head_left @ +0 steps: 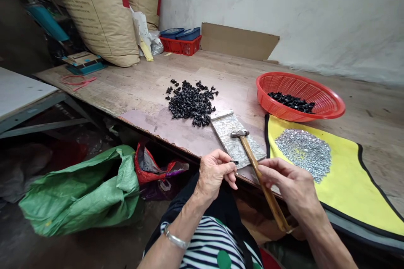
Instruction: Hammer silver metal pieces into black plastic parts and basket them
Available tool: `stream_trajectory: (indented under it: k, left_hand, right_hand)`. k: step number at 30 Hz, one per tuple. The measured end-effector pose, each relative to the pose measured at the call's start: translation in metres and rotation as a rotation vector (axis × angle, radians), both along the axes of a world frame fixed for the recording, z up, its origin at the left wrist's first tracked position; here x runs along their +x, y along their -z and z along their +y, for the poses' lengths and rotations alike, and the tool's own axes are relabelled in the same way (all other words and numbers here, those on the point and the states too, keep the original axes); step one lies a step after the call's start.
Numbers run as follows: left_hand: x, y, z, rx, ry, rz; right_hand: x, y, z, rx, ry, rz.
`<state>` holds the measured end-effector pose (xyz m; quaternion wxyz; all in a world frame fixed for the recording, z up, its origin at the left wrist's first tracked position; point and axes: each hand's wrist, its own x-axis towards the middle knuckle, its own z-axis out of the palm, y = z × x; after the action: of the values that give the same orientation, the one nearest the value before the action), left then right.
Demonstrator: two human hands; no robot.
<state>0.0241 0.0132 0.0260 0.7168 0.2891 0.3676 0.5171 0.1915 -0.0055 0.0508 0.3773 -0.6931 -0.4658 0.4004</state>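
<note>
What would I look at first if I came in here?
The red basket on the right of the wooden bench would grab you first, with black pieces inside. Below it, a sparkly silver heap sits on a yellow mat, and a black heap lies mid-bench. At the front, the left hand pinches a small black piece, and a hammer lies by the right hand.

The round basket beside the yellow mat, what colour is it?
The round plastic mesh basket is bright red; the head view shows it best.
</note>
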Motion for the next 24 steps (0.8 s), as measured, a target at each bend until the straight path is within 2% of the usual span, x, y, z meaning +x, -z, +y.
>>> stream_trajectory:
  k: [2, 4, 7, 9, 12, 15, 17, 19, 21, 24]
  left_hand:
    - [-0.001, 0.002, 0.003, -0.007, -0.006, 0.0]
    - [-0.001, 0.005, 0.008, -0.01, -0.021, 0.01]
    - [-0.001, 0.013, 0.013, -0.004, -0.141, 0.066]
    - [-0.002, 0.021, 0.015, 0.0, -0.222, 0.098]
    - [-0.008, 0.029, 0.017, 0.01, -0.255, 0.107]
    - [-0.014, 0.031, 0.019, 0.021, -0.279, 0.106]
    - [-0.018, 0.03, 0.023, 0.032, -0.31, 0.117]
    - [-0.022, 0.027, 0.028, 0.054, -0.347, 0.142]
    - [-0.026, 0.025, 0.034, 0.079, -0.372, 0.17]
    - [-0.029, 0.021, 0.041, 0.097, -0.366, 0.186]
  right_hand:
    - [0.007, 0.003, -0.005, 0.085, 0.008, -0.331]
    - [0.006, 0.005, -0.011, 0.18, -0.008, -0.493]
    - [-0.007, 0.009, -0.02, 0.308, -0.12, -0.432]
    - [-0.017, 0.017, -0.029, 0.337, -0.224, -0.349]
    - [-0.022, 0.04, -0.051, 0.237, -0.275, -0.318]
    - [-0.017, 0.063, -0.084, 0.121, -0.296, -0.357]
    - [-0.014, 0.07, -0.107, 0.081, -0.362, -0.337]
    - [-0.01, 0.066, -0.124, 0.004, -0.462, -0.26]
    - [-0.002, 0.052, -0.126, -0.069, -0.517, -0.195]
    - [0.019, 0.021, -0.097, -0.085, -0.423, -0.141]
